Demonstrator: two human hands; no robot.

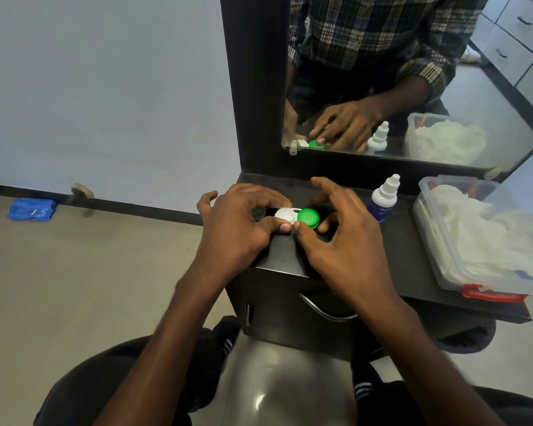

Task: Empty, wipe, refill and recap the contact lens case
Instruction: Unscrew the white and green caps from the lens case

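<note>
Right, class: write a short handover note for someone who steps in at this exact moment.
Left hand: holds the lens case at its white cap.
Right hand: thumb and finger pinch the green cap.
The case sits on the black counter, the solution bottle to its right, then a tub of white cloths.
Done: both caps are on; whether it was emptied, wiped or refilled is not visible.
Left: confirm that, then tighten the caps.

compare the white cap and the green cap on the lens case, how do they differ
The white cap is pale and sits on the left; the green cap is bright and sits on the right. The left hand holds the case by the white cap, thumb at its near edge; the right hand touches the green cap's near edge with its thumb. Both are round, look alike in size, and sit on the case.
</note>
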